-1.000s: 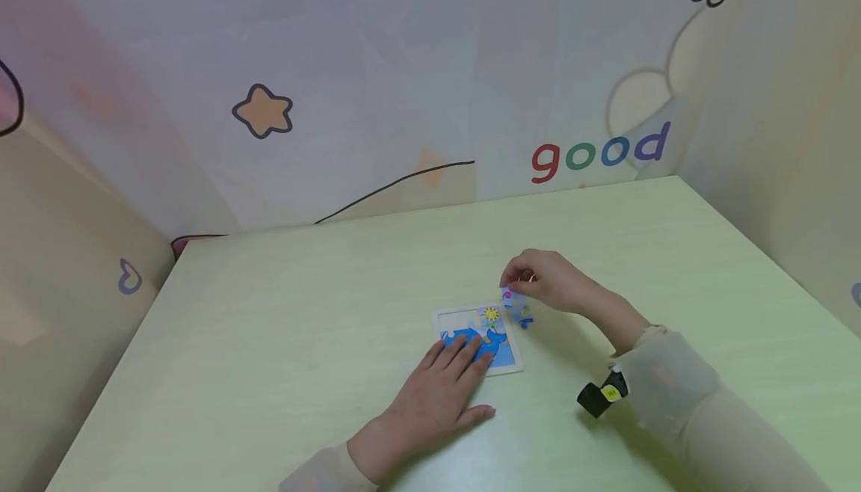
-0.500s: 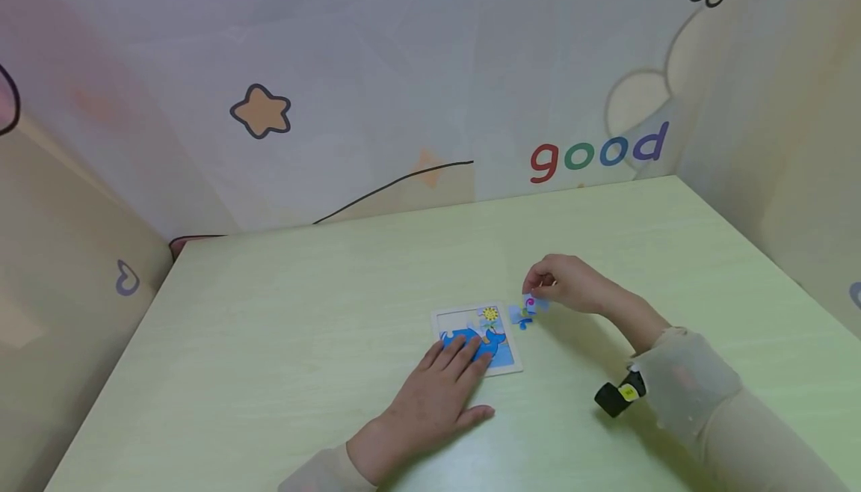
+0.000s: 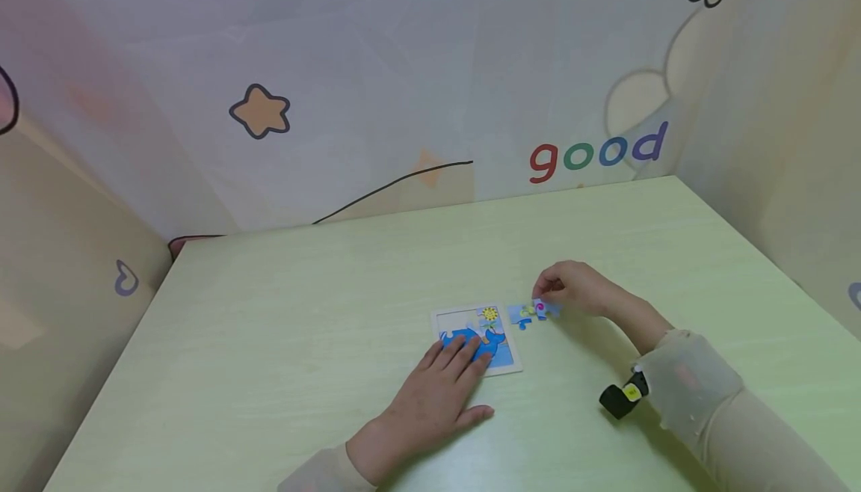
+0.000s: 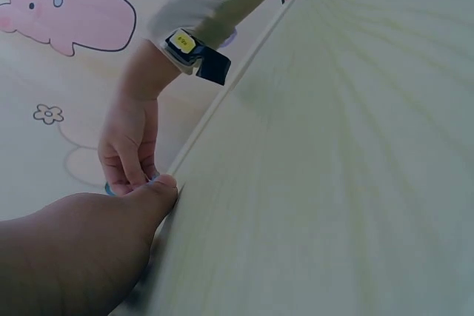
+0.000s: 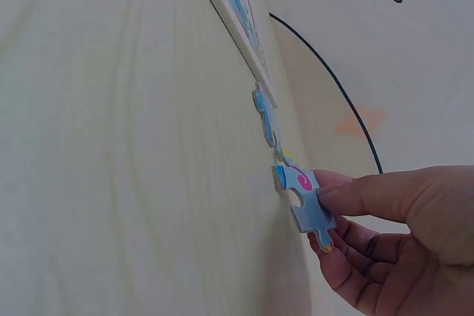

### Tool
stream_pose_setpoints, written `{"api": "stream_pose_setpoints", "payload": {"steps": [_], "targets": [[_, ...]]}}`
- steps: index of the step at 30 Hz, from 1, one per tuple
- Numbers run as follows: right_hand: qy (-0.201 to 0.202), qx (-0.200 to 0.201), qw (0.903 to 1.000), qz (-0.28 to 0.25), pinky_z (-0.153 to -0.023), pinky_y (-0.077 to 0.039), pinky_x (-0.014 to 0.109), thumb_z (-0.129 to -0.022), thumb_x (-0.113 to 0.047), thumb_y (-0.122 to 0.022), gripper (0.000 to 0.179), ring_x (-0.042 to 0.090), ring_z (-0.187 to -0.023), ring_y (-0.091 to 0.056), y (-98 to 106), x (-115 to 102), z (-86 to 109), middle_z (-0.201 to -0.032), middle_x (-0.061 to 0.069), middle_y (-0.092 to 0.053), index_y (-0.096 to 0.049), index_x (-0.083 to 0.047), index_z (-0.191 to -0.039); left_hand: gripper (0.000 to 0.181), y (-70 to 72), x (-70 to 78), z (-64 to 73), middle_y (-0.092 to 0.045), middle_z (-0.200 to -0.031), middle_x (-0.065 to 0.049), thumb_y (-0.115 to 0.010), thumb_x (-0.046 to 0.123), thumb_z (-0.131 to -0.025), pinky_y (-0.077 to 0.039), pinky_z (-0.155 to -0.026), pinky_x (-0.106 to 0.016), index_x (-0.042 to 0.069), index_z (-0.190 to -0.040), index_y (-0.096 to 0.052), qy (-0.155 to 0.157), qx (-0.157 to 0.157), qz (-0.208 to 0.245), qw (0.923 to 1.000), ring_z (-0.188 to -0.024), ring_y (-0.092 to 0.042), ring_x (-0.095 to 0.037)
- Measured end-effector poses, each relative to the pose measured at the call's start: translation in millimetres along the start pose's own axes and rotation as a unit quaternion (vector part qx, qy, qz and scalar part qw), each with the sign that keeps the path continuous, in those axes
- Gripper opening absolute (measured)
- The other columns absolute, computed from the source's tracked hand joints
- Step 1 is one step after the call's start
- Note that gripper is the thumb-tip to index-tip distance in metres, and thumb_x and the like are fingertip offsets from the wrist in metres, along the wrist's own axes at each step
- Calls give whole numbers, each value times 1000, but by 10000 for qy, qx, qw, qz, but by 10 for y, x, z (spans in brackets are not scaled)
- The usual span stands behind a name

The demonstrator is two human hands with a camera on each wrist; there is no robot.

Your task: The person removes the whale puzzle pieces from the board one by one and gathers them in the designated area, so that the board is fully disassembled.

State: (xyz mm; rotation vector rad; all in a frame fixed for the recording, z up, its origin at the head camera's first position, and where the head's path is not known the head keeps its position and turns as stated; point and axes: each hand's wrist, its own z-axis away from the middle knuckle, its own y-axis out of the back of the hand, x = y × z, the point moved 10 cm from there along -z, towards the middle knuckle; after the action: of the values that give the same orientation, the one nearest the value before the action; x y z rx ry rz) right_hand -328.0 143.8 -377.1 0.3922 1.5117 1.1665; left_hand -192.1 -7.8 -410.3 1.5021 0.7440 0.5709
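My right hand (image 3: 573, 286) pinches a light blue jigsaw piece (image 5: 305, 201) with a pink swirl between thumb and fingers, close over the table. Beside it, a second blue jigsaw piece (image 3: 519, 315) lies just right of the puzzle frame. My left hand (image 3: 436, 395) rests with fingers spread on the white-rimmed puzzle frame (image 3: 516, 359), covering its lower left part. Within the frame show a blue whale picture (image 3: 496, 342) and a yellow sun piece (image 3: 489, 314); the upper left of the frame shows a bare pale backing. In the left wrist view, the left thumb (image 4: 159, 190) overlaps the right fingers.
The pale green table (image 3: 303, 312) reaches back to a printed cloth wall (image 3: 377, 88) with a star and the word "good". A black wrist camera (image 3: 622, 396) hangs from the right sleeve, low over the table.
My right hand has moved right and slightly down with the swirl piece, from the frame's upper right corner to beside the loose piece. The left hand has stayed in place.
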Motion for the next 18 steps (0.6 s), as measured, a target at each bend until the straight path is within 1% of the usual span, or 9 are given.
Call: {"api": "stream_pose_setpoints", "payload": {"steps": [4, 8, 11, 14, 18], "targets": [[-82, -40, 9999, -47, -78, -47, 29, -89, -3, -63, 9, 18, -84, -51, -33, 73, -9, -88, 6, -67, -71, -7, -90, 67, -7, -2, -2, -29, -159, -4, -30, 59, -98, -27, -118, -43, 18, -151, -31, 15, -31, 12, 10000, -147, -28, -24], [-92, 13, 10000, -28, -78, -47, 29, -89, -3, -63, 9, 18, -83, -51, -43, 98, -11, -87, 5, -67, -71, -7, -89, 67, -9, -4, -2, -28, -159, -4, -30, 59, -99, -27, -119, -43, 18, -151, -31, 22, -46, 16, 10000, -147, -28, -24], [-50, 55, 10000, 14, -79, -48, 30, -89, -3, -64, 8, 19, -83, -52, -42, 87, -12, -88, 6, -68, -71, -7, -90, 67, -6, -4, -2, -29, -159, -4, -30, 59, -99, -27, -119, -43, 18, -151, -31, 18, -49, 0, 10000, -147, -28, -24], [-72, 101, 9999, 40, -81, -49, 33, -89, -3, -64, 8, 19, -83, -52, -47, 96, -13, -88, 6, -68, -71, -7, -90, 67, -8, -3, -2, -29, -159, -4, -30, 59, -98, -27, -119, -43, 18, -151, -31, 23, -67, -20, 10000, -147, -28, -24], [-96, 156, 9998, 111, -82, -51, 35, -88, -5, -65, 6, 18, -82, -52, -49, 94, -6, -88, 5, -68, -70, -7, -91, 67, -18, -1, -1, -28, -159, -4, -29, 60, -98, -26, -119, -43, 18, -152, -31, 23, -115, -14, 9999, -147, -27, -24]]}}
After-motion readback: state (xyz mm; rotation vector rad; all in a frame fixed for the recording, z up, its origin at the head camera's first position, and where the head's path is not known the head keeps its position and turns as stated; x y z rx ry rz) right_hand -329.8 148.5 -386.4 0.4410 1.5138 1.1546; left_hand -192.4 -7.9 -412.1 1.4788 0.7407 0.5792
